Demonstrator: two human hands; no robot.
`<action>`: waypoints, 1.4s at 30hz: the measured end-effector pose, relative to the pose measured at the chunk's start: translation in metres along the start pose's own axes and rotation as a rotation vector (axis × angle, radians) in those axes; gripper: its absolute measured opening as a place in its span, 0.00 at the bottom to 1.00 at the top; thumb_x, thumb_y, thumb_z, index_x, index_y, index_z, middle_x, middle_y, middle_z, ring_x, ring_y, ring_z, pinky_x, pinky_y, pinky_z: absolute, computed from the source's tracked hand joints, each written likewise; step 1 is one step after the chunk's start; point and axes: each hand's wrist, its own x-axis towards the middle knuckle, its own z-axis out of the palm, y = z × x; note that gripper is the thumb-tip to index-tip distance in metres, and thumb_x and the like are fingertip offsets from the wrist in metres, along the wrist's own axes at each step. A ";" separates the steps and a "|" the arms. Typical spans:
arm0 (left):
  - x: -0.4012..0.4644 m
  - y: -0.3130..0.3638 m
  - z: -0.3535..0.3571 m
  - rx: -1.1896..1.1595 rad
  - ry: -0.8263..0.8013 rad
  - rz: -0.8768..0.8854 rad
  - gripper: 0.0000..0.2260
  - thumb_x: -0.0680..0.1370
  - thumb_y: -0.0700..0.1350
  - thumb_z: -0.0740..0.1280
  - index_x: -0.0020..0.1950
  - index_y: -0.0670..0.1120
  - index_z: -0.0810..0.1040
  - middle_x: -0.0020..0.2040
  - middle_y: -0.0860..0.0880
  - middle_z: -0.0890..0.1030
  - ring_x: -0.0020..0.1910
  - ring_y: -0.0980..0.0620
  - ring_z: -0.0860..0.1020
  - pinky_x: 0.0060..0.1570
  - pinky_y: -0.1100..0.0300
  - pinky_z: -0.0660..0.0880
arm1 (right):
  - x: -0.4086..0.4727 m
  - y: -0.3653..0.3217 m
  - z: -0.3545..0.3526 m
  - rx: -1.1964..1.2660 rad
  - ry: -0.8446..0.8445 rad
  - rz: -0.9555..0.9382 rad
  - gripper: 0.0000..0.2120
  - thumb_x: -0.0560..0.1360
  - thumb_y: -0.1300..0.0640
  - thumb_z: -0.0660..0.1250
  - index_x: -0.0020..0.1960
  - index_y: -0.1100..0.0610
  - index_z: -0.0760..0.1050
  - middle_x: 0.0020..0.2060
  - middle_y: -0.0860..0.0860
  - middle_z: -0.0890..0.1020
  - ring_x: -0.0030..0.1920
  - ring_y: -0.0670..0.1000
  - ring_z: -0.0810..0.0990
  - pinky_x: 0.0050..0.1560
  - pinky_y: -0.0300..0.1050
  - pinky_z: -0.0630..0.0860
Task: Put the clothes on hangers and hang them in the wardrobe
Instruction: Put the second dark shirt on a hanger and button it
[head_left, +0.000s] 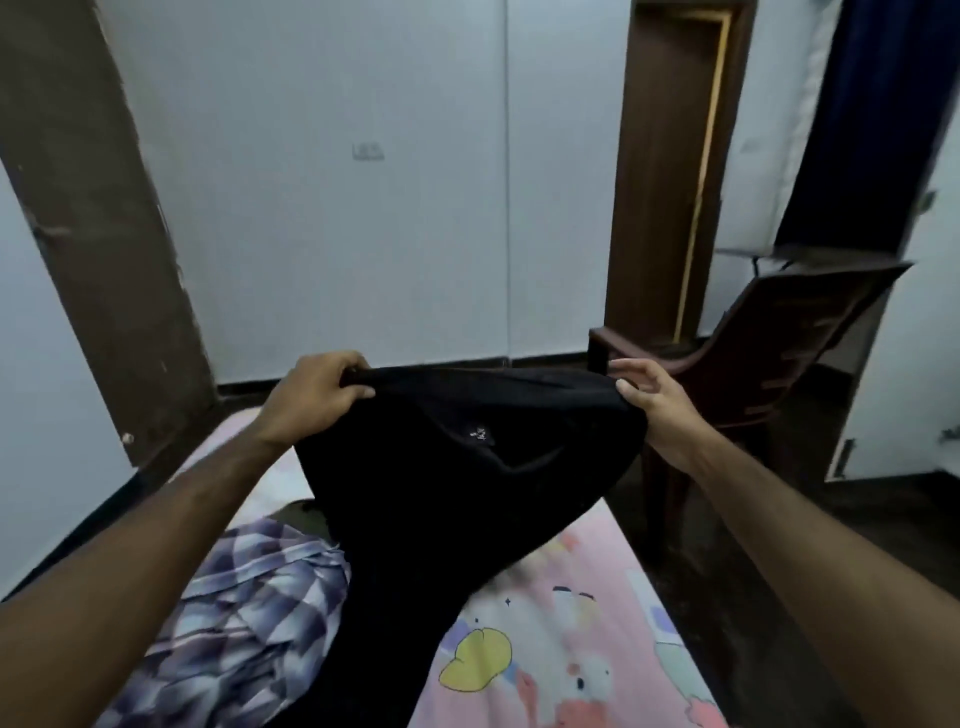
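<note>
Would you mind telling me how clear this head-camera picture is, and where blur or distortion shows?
Head view: dim, bluish room light; wide-angle bending tilts the door frame and wall edges; motion blur smears the bedsheet beside the black garment, whose folds vanish in the dark; the left hand and right hand gripping it are fairly sharp; the checked shirt is soft.

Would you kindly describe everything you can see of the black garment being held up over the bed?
The black garment is plain dark soft-looking fabric with a small pale mark near its upper middle. Its top edge is stretched between the left hand and the right hand, each gripping a corner. The rest hangs loose, draping onto the pink printed bedsheet beside a checked cloth. No hanger is visible.
</note>
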 end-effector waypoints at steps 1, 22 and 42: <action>-0.005 0.014 -0.029 0.020 0.030 0.023 0.07 0.75 0.46 0.75 0.51 0.51 0.83 0.45 0.51 0.84 0.47 0.50 0.80 0.49 0.54 0.76 | -0.010 -0.034 -0.002 -0.037 -0.050 -0.031 0.09 0.82 0.63 0.65 0.60 0.57 0.81 0.64 0.59 0.80 0.57 0.53 0.82 0.52 0.44 0.81; 0.027 0.252 -0.239 0.117 0.606 0.383 0.12 0.76 0.35 0.61 0.46 0.53 0.72 0.46 0.54 0.73 0.40 0.50 0.74 0.37 0.53 0.72 | -0.101 -0.415 -0.068 -0.870 0.640 -0.758 0.12 0.79 0.51 0.71 0.54 0.60 0.84 0.51 0.51 0.75 0.58 0.52 0.73 0.63 0.47 0.72; 0.059 0.235 -0.143 0.363 0.305 0.413 0.12 0.75 0.36 0.61 0.56 0.45 0.74 0.49 0.45 0.77 0.47 0.41 0.78 0.47 0.48 0.73 | -0.087 -0.350 -0.125 -1.169 -0.181 -0.195 0.07 0.80 0.65 0.65 0.56 0.56 0.76 0.53 0.55 0.80 0.53 0.55 0.81 0.53 0.49 0.79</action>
